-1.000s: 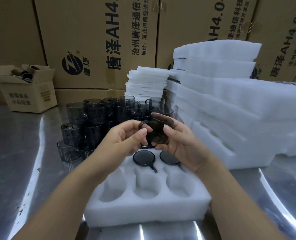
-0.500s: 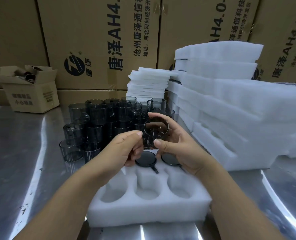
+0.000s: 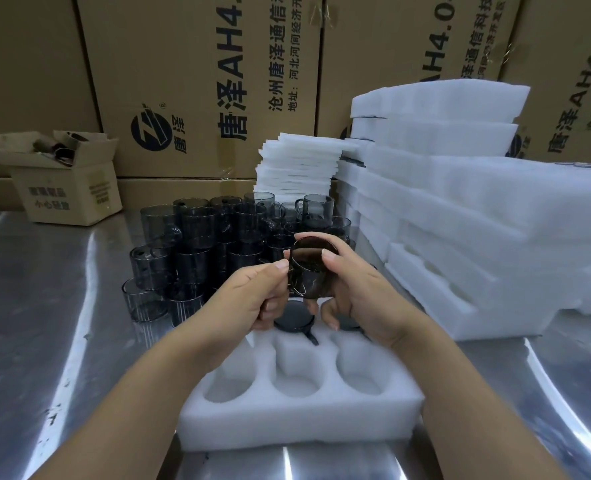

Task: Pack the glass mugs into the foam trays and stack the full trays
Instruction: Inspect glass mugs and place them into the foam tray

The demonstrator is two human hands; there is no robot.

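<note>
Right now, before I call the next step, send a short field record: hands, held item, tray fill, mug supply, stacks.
Grip: left hand and right hand together hold one dark smoky glass mug above the tray's back row.
Tray: white foam tray on the steel table; two seated mugs in back row; three front pockets empty; back-left pocket hidden.
Supply: loose dark glass mugs clustered behind the tray.
Stacks: thick foam tray stack at right.
</note>
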